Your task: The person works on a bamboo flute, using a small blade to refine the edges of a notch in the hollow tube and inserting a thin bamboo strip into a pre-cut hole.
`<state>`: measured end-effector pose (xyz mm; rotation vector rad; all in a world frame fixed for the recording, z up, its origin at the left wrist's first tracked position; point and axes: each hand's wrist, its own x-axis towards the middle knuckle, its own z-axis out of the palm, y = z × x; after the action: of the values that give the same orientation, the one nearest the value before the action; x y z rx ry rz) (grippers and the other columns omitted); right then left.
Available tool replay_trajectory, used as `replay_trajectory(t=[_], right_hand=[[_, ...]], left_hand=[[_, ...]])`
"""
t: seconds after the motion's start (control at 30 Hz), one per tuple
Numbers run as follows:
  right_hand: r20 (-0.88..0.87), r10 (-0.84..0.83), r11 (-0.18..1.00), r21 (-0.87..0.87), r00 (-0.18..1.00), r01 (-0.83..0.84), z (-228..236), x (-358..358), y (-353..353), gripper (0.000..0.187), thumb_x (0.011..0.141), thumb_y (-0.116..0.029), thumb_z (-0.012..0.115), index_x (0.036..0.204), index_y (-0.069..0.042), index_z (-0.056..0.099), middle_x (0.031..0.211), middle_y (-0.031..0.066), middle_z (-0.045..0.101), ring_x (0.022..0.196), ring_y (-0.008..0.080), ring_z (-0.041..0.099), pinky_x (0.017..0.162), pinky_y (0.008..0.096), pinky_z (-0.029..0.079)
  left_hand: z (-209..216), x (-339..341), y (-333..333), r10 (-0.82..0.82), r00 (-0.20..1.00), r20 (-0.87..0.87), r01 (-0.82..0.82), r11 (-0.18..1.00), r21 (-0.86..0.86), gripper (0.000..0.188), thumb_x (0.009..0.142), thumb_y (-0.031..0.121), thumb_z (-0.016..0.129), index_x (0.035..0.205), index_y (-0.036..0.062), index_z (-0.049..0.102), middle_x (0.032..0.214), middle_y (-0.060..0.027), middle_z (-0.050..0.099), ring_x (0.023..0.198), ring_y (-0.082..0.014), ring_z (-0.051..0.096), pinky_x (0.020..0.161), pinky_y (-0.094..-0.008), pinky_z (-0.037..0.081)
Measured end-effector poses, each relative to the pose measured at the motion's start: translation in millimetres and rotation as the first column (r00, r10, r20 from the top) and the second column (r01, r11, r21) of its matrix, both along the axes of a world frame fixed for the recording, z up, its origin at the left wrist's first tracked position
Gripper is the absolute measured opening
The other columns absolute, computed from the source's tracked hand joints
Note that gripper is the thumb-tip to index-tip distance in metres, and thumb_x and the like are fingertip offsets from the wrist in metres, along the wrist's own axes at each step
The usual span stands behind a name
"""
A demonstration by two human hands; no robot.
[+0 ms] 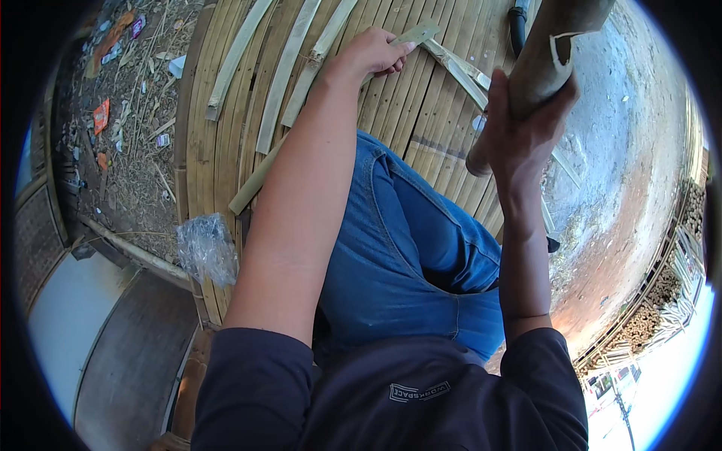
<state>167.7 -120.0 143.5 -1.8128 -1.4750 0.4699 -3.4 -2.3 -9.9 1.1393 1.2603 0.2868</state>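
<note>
My left hand [376, 54] is closed around a pale green bamboo strip [418, 33], whose end sticks out past the thumb. My right hand [530, 124] grips a thick brown bamboo pole [575, 22]. The pole has a jagged notch in its side just above my fingers, and its lower end comes out below the hand. Between my hands, split bamboo pieces [460, 71] lie at an angle on the slatted bamboo platform [410, 113]. More cut bamboo strips [284, 71] rest side by side near my left forearm.
A dark, hose-like black object [517, 30] lies at the far edge of the platform. Crumpled clear plastic [207, 249] sits at the left edge. Littered ground [128, 113] spreads to the left, bare concrete-like ground [632, 150] to the right. Stacked bamboo pieces [647, 323] stand farther right.
</note>
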Motion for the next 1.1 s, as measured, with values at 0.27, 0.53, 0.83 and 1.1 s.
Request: replay_trajectory(t=[0.27, 0.53, 0.83, 1.1], right_hand=[[0.03, 0.019, 1.0, -0.022, 0.999, -0.019, -1.9, -11.0, 7.3, 0.056, 0.088, -0.016, 0.071, 0.131, -0.002, 0.037, 0.088, 0.029, 0.067, 0.079, 0.0492, 0.067, 0.066, 0.0534, 0.053], [0.179, 0.069, 0.962, -0.271, 0.981, -0.018, -41.9, 4.8, -7.5, 0.056, 0.09, -0.021, 0.065, 0.135, -0.002, 0.037, 0.091, 0.0303, 0.068, 0.085, 0.0506, 0.067, 0.073, 0.055, 0.053], [0.375, 0.232, 0.956, -0.257, 0.898, -0.14, -57.0, 4.0, -9.1, 0.063, 0.085, -0.014, 0.067, 0.137, 0.0, 0.033, 0.089, 0.0272, 0.068, 0.078, 0.0453, 0.068, 0.064, 0.0527, 0.053], [0.412, 0.233, 0.96, -0.241, 0.881, -0.141, -72.9, 6.5, -14.6, 0.064, 0.083, -0.014, 0.07, 0.136, -0.002, 0.036, 0.085, 0.0269, 0.067, 0.077, 0.0461, 0.068, 0.066, 0.0522, 0.054]], left_hand=[[-5.1, -0.4, -15.0, 0.049, 0.997, 0.066, -0.048, 0.999, -0.02, 0.036, 0.099, 0.034, 0.064, 0.082, 0.003, 0.065, 0.067, -0.0022, 0.063, 0.052, -0.0082, 0.053, 0.047, -0.0257, 0.042], [-2.4, 7.8, 1.1, 0.065, 0.998, -0.001, -0.065, 0.997, 0.048, 0.035, 0.096, 0.032, 0.068, 0.079, 0.0013, 0.067, 0.065, -0.0045, 0.064, 0.052, -0.0102, 0.056, 0.048, -0.027, 0.044], [-6.6, 11.6, -6.3, 0.047, 0.999, -0.006, -0.047, 0.999, 0.011, 0.036, 0.097, 0.034, 0.067, 0.076, 0.0043, 0.063, 0.064, -0.001, 0.06, 0.049, -0.0067, 0.051, 0.044, -0.0248, 0.039], [5.4, 19.2, -8.3, -0.033, 0.998, -0.046, 0.035, 0.998, 0.045, 0.038, 0.098, 0.035, 0.065, 0.076, 0.004, 0.063, 0.064, -0.0009, 0.061, 0.053, -0.007, 0.053, 0.048, -0.024, 0.041]])
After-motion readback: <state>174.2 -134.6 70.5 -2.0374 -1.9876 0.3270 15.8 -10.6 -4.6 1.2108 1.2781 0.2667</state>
